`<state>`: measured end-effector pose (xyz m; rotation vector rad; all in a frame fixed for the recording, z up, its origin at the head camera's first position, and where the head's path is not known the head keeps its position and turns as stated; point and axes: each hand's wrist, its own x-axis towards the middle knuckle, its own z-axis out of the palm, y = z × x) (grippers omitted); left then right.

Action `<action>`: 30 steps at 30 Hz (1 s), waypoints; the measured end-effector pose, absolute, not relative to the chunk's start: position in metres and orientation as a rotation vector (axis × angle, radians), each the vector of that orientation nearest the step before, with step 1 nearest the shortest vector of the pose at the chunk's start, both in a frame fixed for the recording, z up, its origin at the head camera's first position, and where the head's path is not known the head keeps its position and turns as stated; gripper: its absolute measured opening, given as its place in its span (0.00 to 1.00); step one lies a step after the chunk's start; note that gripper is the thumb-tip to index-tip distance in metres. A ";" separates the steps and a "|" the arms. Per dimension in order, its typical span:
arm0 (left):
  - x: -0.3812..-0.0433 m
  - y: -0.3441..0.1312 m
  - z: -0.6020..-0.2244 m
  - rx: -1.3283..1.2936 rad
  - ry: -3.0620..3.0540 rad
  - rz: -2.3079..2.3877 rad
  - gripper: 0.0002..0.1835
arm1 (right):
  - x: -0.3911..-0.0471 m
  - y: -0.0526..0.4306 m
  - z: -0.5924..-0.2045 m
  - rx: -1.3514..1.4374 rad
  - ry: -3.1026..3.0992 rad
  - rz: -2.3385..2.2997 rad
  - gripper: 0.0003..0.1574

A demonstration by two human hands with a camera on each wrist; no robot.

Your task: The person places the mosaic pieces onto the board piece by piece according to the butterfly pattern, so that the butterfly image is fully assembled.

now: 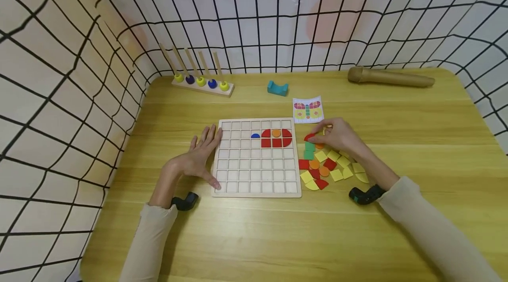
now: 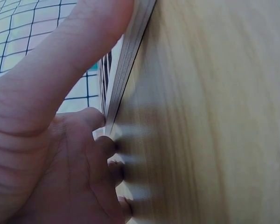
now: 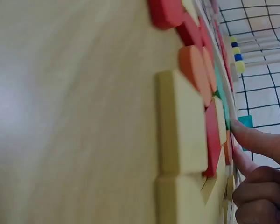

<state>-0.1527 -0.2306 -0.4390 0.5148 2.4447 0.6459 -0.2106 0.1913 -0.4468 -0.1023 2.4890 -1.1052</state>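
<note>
A wooden grid board (image 1: 255, 176) lies flat on the table, with several red pieces (image 1: 276, 142), an orange disc (image 1: 276, 133) and a blue half-circle (image 1: 255, 135) set in its upper cells. My left hand (image 1: 198, 158) rests along the board's left edge, thumb and fingers spread; the left wrist view has the thumb (image 2: 79, 51) against the board's side. Just right of the board, my right hand (image 1: 337, 135) pinches a red curved piece (image 1: 308, 137) between thumb and index finger, above two green squares (image 1: 309, 150). The fingertips partly hide the piece's shape.
Loose yellow, red and orange pieces (image 1: 336, 175) lie right of the board. A butterfly pattern card (image 1: 308, 110) touches its upper right corner. Farther back are a bead stand (image 1: 202, 84), a teal block (image 1: 277, 88) and a wooden stick (image 1: 390, 77). Black netting (image 1: 258, 17) encloses the table.
</note>
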 end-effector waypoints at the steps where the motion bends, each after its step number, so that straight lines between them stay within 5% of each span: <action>1: -0.153 -0.231 -0.439 0.513 2.445 0.647 0.88 | -0.209 0.192 -0.446 -0.111 2.524 -1.086 0.20; 30: -0.153 -0.232 -0.440 0.519 2.449 0.640 0.88 | -0.231 0.196 -0.448 -0.312 2.421 -1.142 0.19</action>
